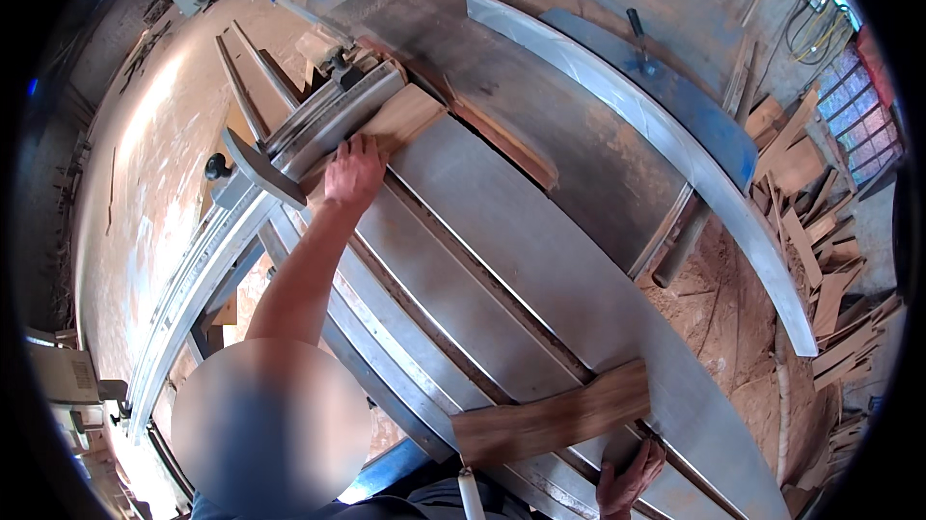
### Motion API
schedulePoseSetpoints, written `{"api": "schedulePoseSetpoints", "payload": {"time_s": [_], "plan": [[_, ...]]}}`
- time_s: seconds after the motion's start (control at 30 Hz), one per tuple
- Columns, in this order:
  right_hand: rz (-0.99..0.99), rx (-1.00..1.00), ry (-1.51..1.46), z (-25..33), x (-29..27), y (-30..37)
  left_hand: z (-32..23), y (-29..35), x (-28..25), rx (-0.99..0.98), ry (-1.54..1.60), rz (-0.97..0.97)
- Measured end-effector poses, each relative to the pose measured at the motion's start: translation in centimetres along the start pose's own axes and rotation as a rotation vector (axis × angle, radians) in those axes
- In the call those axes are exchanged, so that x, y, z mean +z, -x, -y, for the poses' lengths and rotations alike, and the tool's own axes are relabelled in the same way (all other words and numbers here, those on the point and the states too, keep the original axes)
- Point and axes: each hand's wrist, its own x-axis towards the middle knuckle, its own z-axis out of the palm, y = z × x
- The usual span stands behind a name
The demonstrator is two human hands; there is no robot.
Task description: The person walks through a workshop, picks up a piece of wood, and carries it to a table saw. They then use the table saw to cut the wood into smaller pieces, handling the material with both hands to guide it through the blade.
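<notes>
My left hand (354, 173) lies over a short light-brown wooden board (410, 122), its fingers bent across the wood and holding it against the metal fence (371, 105). Under the board is the grey metal table of a saw (502, 202), crossed by long slots. A darker wooden board (555, 416) rests slantwise on the table close to my body. Just below that board's right end, my right hand (632, 481) rests on the tabletop, its thumb apart from the fingers and no object visible in it. The left hand's palm side is hidden.
A long curved-looking metal guide rail (656, 115) runs along the far right side, beside a blue panel with a black handle (641, 38). Wood offcuts (820, 231) pile up at the right. A curved metal stop (260, 171) sits left of my left hand. A white handle (470, 496) stands near my waist.
</notes>
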Motion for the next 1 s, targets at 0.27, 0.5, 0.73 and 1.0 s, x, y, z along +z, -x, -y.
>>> {"api": "schedulePoseSetpoints", "payload": {"time_s": [0.27, 0.5, 0.73, 1.0], "plan": [[-0.158, -0.111, 0.056, 1.2, -0.7, -1.1, -0.1, 0.4, 0.4, -0.006, -0.016, -0.007], [-0.144, -0.109, 0.087, 2.5, -1.6, -1.7, 0.1, 0.2, 0.5, -0.029, 0.001, 0.001], [-0.106, -0.046, 0.174, 1.0, -0.8, 0.1, -0.1, 0.2, 0.4, -0.01, -0.007, -0.032], [-0.125, -0.059, 0.179, 1.1, -1.4, 0.4, -0.2, 0.2, 0.4, -0.02, -0.019, -0.006]]}}
